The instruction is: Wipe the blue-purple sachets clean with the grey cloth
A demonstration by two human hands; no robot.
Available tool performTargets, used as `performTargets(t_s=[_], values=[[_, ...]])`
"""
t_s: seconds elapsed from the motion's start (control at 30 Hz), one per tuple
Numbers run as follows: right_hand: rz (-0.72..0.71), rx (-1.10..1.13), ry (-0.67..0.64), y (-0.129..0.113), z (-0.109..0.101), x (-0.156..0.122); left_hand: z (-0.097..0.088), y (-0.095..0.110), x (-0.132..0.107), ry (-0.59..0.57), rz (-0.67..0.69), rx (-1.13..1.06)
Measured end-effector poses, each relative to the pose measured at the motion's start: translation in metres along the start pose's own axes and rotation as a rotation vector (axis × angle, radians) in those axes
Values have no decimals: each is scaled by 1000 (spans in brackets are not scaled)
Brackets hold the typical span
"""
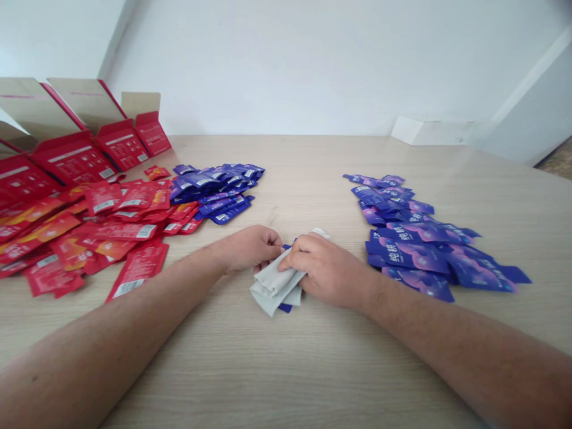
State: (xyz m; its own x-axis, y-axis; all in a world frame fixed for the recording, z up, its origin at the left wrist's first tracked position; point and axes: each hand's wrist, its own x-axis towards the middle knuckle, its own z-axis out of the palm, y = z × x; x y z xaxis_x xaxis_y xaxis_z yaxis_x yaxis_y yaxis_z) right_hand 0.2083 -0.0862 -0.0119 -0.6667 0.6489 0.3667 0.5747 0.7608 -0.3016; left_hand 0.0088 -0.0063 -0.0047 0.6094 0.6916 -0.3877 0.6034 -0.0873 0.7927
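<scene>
Left hand [248,248] and right hand [324,269] close on a grey cloth [272,290] folded over a blue sachet [285,307], mid-bench [286,369], between red sachets [120,229] and blue sachets [415,253]. Risk: a loose grip could let the sachet slip out.

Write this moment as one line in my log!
Left hand: holding folded grey cloth | right hand: holding cloth | under cloth: blue plastic sachet | left: red plastic sachets | right: purple plastic sachets
</scene>
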Motion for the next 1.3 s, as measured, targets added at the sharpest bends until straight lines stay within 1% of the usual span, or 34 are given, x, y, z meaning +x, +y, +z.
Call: performTargets(t_s=[0.07,0.17,0.33,0.53,0.7,0.87,1.03,1.1,1.2,1.23,1.3], values=[[-2,2,-3,1,0,0,0,-1,0,0,2,2],[-40,9,-29,0,1,1,1,-2,0,-10,-13,0],[30,-7,20,1,0,1,0,-2,-1,39,38,34],[-69,22,-34,-1,2,1,0,-3,-1,-35,-12,-26],[20,2,25,2,1,2,1,-3,0,37,27,14],[-70,18,-30,-1,2,2,1,-2,-2,-21,-21,-14],[24,-3,27,1,1,2,1,-1,-1,49,23,14],[2,6,16,0,1,1,1,-1,-1,26,9,6],[-81,19,-35,-2,2,0,1,-2,0,-31,-25,-20],[-85,18,-39,-1,2,0,1,-2,0,-32,-21,-18],[-38,9,-15,2,2,1,1,-1,-1,-2,-1,0]])
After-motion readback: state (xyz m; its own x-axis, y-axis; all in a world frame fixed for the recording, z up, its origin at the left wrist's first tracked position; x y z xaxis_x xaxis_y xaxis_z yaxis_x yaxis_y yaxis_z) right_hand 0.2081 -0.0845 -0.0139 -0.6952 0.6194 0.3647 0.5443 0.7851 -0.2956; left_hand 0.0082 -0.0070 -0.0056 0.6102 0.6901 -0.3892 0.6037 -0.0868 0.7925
